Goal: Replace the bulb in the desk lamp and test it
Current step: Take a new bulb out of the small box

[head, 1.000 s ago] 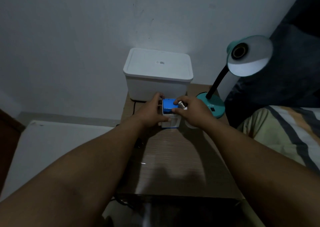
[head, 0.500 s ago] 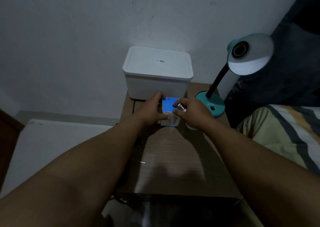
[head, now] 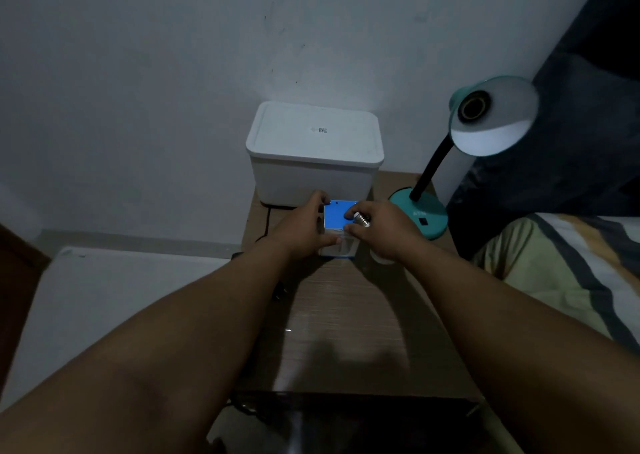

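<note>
**op_remote:** Checking in from the head view. My left hand [head: 304, 226] has its grip clamped on the left side of the small blue-topped cardboard bulb box [head: 337, 218], which sits on the narrow wood-grain bench [head: 346, 315] just in front of the white lidded plastic storage bin [head: 313, 155]. My right hand [head: 379, 233] is curled shut around a white bulb with a silver screw base [head: 363, 218]; the metal thread pokes out between thumb and fingers, and the glass end seems tucked under the palm. The fingertips of that hand are also working the box's top flap. The teal gooseneck desk lamp [head: 485, 121] stands to the right, with its socket looking empty.

**benchwarmer:** Dim room, so go slow. I'd say holding one bulb while opening a box is the weak spot: park the bulb on the bench, away from the edge, first.

**op_remote:** Fair. Can't tell if the box is full or empty from here.

**benchwarmer:** Then pin the box low with the left hand, lift the flap with a free right hand, and don't squeeze the cardboard.
</note>
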